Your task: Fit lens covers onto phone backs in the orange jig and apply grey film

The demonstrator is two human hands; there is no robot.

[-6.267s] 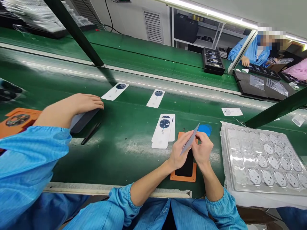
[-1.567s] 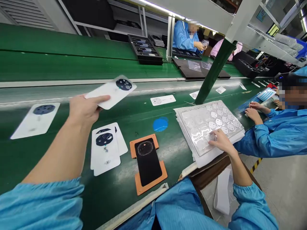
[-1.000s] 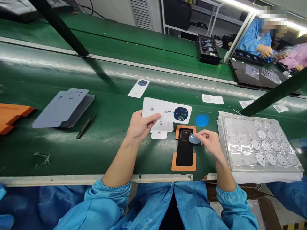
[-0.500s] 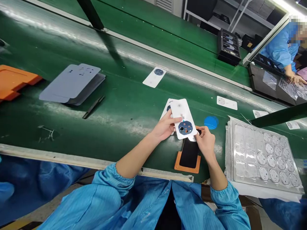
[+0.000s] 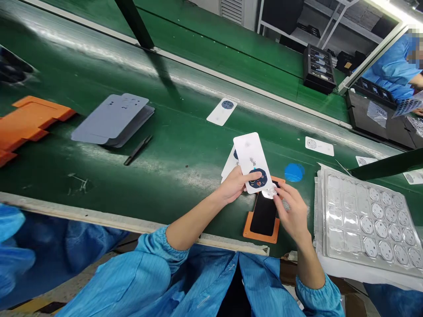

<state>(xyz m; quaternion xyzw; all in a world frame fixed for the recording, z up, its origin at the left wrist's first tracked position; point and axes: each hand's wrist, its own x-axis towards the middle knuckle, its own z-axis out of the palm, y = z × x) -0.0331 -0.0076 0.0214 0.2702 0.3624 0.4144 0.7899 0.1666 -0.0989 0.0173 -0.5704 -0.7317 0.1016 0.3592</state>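
My left hand (image 5: 234, 185) grips a white phone-shaped panel (image 5: 249, 147) by its lower left side, the thumb lying over the dark round camera area. Just beneath the panel's lower edge, my right hand (image 5: 292, 209) pinches the rim of a round silvery-white piece (image 5: 269, 192); its upper part is hidden by the panel. Below both hands a black phone-shaped slab (image 5: 263, 218) lies in an orange holder (image 5: 246, 233). Behind the held panel, a second white panel (image 5: 228, 166) shows in part; I cannot tell whether it is held or lying on the bench.
To the right stands a clear blister tray (image 5: 350, 240) with round white pieces. Blue discs (image 5: 294, 172) lie beside it. Further left are tweezers (image 5: 138, 150), grey phone-shaped sheets (image 5: 109, 116) and an orange fixture (image 5: 33, 119). Another white panel (image 5: 218, 115) lies behind. A co-worker's blue sleeve (image 5: 390, 66) shows at the far right.
My left thumb has slid down onto the panel's dark camera area. My right hand has shifted lower and its fingers have spread, so more of the round silvery piece shows. The view has shifted slightly.
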